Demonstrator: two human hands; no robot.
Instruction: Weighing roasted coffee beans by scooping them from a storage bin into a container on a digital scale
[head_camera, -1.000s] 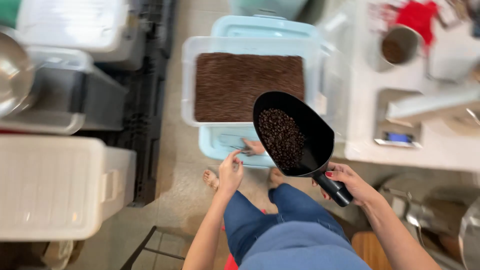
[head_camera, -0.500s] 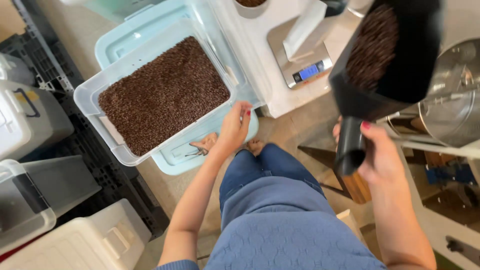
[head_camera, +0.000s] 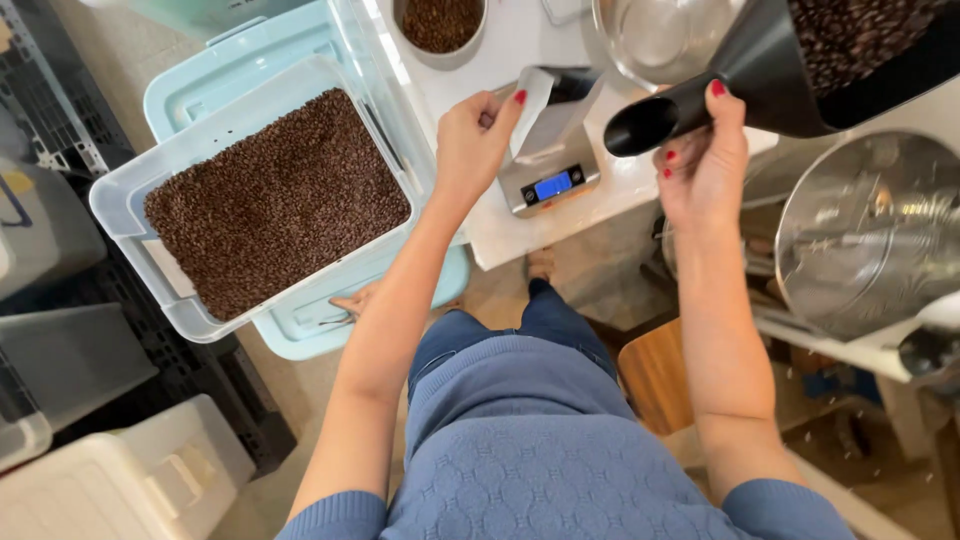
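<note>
— Brown roasted beans fill the clear plastic bin (head_camera: 275, 205) at our left, resting on its pale blue lid (head_camera: 200, 75) on the floor. A second ago we crouched over it; now we have turned to the white bench (head_camera: 500, 60).

— Our left hand (head_camera: 475, 140) has come up off the bin's edge, and its fingers (head_camera: 505, 110) pinch the top of a pale paper bag (head_camera: 545, 115) standing on the small scale (head_camera: 550, 180).

— And our right hand (head_camera: 700, 165) is wrapped tight round the handle of the black scoop (head_camera: 800, 70), loaded with beans, now lifted high above the bench, beside the bag's mouth.

— So scooping looks done; filling the bag seems the step in hand.
</note>
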